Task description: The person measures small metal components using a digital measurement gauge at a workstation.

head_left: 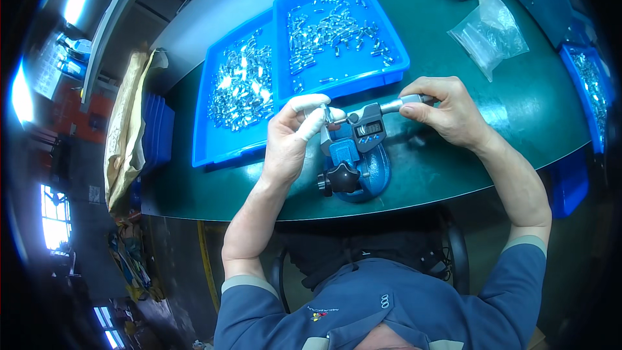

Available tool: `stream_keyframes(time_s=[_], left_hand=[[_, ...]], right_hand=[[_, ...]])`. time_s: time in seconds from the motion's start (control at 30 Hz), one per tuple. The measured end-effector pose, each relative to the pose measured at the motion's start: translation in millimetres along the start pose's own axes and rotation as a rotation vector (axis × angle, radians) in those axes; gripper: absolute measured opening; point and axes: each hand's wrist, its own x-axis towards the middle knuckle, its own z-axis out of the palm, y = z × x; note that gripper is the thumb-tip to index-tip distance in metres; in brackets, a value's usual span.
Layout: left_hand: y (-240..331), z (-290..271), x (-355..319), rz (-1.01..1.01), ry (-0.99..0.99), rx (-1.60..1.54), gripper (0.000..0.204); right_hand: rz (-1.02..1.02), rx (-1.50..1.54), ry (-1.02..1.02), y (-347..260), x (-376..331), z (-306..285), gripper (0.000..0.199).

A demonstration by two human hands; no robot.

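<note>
A digital micrometer is clamped in a blue stand with a black knob, near the front of the green table. My left hand, with white finger cots, pinches a small metal part at the micrometer's jaws. My right hand grips the micrometer's silver thimble between thumb and fingers. Just beyond my hands lie two blue trays of several small shiny metal parts.
Clear plastic bags of parts lie at the back right. Another blue tray with parts sits at the right edge, and a blue bin hangs below it. Stacked blue trays and brown paper stand at the left.
</note>
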Motion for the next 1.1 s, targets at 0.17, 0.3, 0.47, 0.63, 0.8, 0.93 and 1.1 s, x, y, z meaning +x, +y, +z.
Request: stream_keyframes(time_s=[0.17, 0.3, 0.47, 0.63, 0.8, 0.93, 1.1], left_hand=[[23, -32, 19, 0.236, 0.184, 0.308, 0.023], [47, -77, 51, 0.563, 0.410, 1.191, 0.034], [44, -70, 77, 0.465, -0.025, 1.503, 0.035], [40, -65, 112, 0.402, -0.455, 1.758, 0.032], [32, -71, 131, 0.355, -0.583, 1.773, 0.025], [22, -67, 137, 0.286, -0.395, 1.627, 0.023], [16, -53, 138, 0.264, -0.242, 1.706, 0.023]], right_hand=[[-0.003, 0.033, 0.009, -1, -1, 0, 0.023], [-0.011, 0.014, 0.005, -2, 1, 1, 0.023], [0.004, 0.015, -0.003, -1, -1, -1, 0.023], [0.005, 0.035, -0.009, -2, 0, 0, 0.024], [-0.020, 0.012, -0.009, -3, 0, -2, 0.025], [-0.025, -0.001, -0.004, -3, -1, -2, 0.025], [-0.020, 0.015, -0.003, -3, -1, -3, 0.024]])
